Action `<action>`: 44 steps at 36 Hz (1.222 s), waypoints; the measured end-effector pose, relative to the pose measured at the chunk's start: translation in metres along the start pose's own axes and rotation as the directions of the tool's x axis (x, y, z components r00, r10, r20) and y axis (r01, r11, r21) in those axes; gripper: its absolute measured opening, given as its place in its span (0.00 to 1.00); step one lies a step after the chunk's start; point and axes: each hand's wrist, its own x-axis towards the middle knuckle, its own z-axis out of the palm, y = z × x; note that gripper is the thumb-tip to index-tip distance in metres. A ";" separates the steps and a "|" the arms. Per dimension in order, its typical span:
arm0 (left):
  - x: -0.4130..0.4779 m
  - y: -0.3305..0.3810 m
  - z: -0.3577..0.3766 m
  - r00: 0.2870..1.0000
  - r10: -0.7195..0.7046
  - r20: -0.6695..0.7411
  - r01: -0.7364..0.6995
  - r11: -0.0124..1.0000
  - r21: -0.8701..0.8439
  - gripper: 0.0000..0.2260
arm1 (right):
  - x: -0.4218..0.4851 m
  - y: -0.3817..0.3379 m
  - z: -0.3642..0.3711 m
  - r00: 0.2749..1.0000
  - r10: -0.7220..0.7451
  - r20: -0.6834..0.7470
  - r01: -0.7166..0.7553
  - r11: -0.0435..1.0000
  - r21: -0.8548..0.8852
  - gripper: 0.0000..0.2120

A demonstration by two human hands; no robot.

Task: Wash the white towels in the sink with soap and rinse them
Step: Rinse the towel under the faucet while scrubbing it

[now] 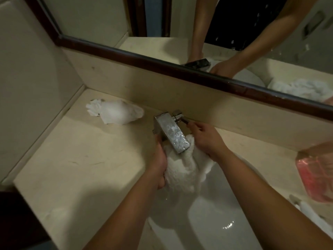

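At a dim bathroom sink [216,213], a person's left hand [160,166] grips a bunched white towel [182,170], fingers curled round its left side, holding it right under the chrome spout [171,134]. The right hand [207,139] pinches the tap lever [183,120] w/ fingertips, its heel resting on the cloth. The towel hangs over the basin's back edge, long axis running from spout down toward the bowl, bulk pointing at the viewer. Can't tell if water is running; bowl looks wet. Judging by this, it's the wetting or rinsing stage for this towel. A 2nd wadded towel [115,112] waits on the counter [81,159] at back left, state unclear. Pink plastic packet [317,174] sits at right, contents unreadable. Wash appears mid-way, w/ more towels left.
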 end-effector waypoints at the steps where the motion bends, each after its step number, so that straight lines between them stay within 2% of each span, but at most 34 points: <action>1: -0.001 -0.001 0.001 1.000 0.003 0.009 -0.003 1.000 -0.017 0.50 | 0.001 0.001 0.000 1.000 -0.014 -0.009 0.014 1.000 -0.004 0.17; 5: -0.001 -0.006 0.000 1.000 -0.002 0.007 0.002 0.997 -0.083 0.52 | 0.005 0.005 0.003 0.998 -0.052 -0.027 0.052 0.999 -0.004 0.16; 7: -0.001 -0.006 0.000 1.000 -0.003 -0.021 0.001 0.996 -0.084 0.50 | 0.006 0.007 0.004 0.999 -0.046 -0.026 0.046 0.998 0.031 0.17; 9: 0.000 -0.007 -0.001 0.999 -0.007 -0.033 0.004 0.997 -0.076 0.48 | 0.004 0.009 0.003 1.000 -0.007 -0.013 0.008 0.996 0.085 0.18; 11: -0.002 -0.007 -0.001 0.999 -0.024 -0.024 0.022 0.997 -0.073 0.48 | -0.001 0.016 0.000 0.995 0.096 0.024 -0.099 0.979 0.180 0.23; 14: -0.007 -0.008 -0.002 0.996 -0.085 -0.018 0.083 0.992 -0.095 0.49 | -0.015 0.035 -0.007 0.950 0.255 0.182 -0.303 0.892 0.334 0.29; 16: -0.008 -0.009 -0.003 0.991 -0.132 -0.020 0.130 0.986 -0.105 0.50 | -0.029 0.053 -0.012 0.917 0.235 0.323 -0.364 0.825 0.432 0.30; 18: -0.006 -0.011 -0.004 0.989 -0.146 -0.009 0.144 0.983 -0.113 0.49 | -0.043 0.073 -0.018 0.894 0.195 0.404 -0.392 0.778 0.492 0.31; 20: -0.005 -0.015 -0.004 0.990 -0.143 -0.003 0.141 0.980 -0.138 0.46 | -0.056 0.094 -0.022 0.884 0.194 0.425 -0.429 0.698 0.574 0.31; 22: -0.001 -0.020 -0.006 0.991 -0.133 -0.002 0.130 0.975 -0.180 0.45 | -0.067 0.109 -0.021 0.882 0.207 0.423 -0.462 0.556 0.691 0.31; 23: 0.002 -0.022 -0.007 0.991 -0.131 -0.013 0.125 0.970 -0.210 0.44 | -0.073 0.114 -0.019 0.879 0.219 0.423 -0.472 0.517 0.714 0.30; 26: 0.015 -0.027 -0.011 0.992 -0.124 -0.038 0.109 0.955 -0.277 0.46 | -0.087 0.118 -0.005 0.868 0.247 0.431 -0.495 0.492 0.716 0.27; 28: 0.023 -0.029 -0.013 0.996 -0.086 -0.037 0.070 0.948 -0.310 0.46 | -0.091 0.116 0.006 0.873 0.214 0.439 -0.486 0.458 0.744 0.26; 32: 0.022 -0.035 -0.017 0.996 0.089 -0.025 -0.092 0.984 -0.150 0.45 | -0.091 0.102 0.020 0.910 0.213 0.354 -0.414 0.453 0.790 0.24; 34: 0.017 -0.042 -0.020 0.976 0.217 -0.005 -0.216 0.975 0.058 0.39 | -0.087 0.097 0.023 0.915 0.229 0.331 -0.401 0.436 0.806 0.22; 36: 0.012 -0.051 -0.021 0.928 0.361 -0.087 -0.311 0.884 0.349 0.32 | -0.084 0.090 0.023 0.916 0.241 0.319 -0.392 0.382 0.837 0.14; 37: 0.007 -0.055 -0.019 0.922 0.379 -0.083 -0.330 0.878 0.346 0.32 | -0.082 0.088 0.022 0.921 0.233 0.312 -0.380 0.370 0.848 0.12; 39: 0.002 -0.063 -0.013 0.967 0.250 0.059 -0.255 0.960 0.113 0.38 | -0.077 0.088 0.024 0.941 0.181 0.287 -0.339 0.450 0.826 0.14; 41: 0.003 -0.064 -0.009 0.969 0.206 0.133 -0.202 0.978 -0.045 0.39 | -0.071 0.097 0.026 0.966 0.131 0.222 -0.257 0.571 0.780 0.17; 42: 0.006 -0.062 -0.010 0.967 0.214 0.135 -0.205 0.976 -0.075 0.39 | -0.067 0.102 0.026 0.973 0.119 0.199 -0.230 0.607 0.761 0.18; 44: 0.017 -0.061 -0.018 0.958 0.223 0.179 -0.206 0.972 -0.109 0.41 | -0.064 0.112 0.027 0.979 0.103 0.173 -0.200 0.606 0.770 0.22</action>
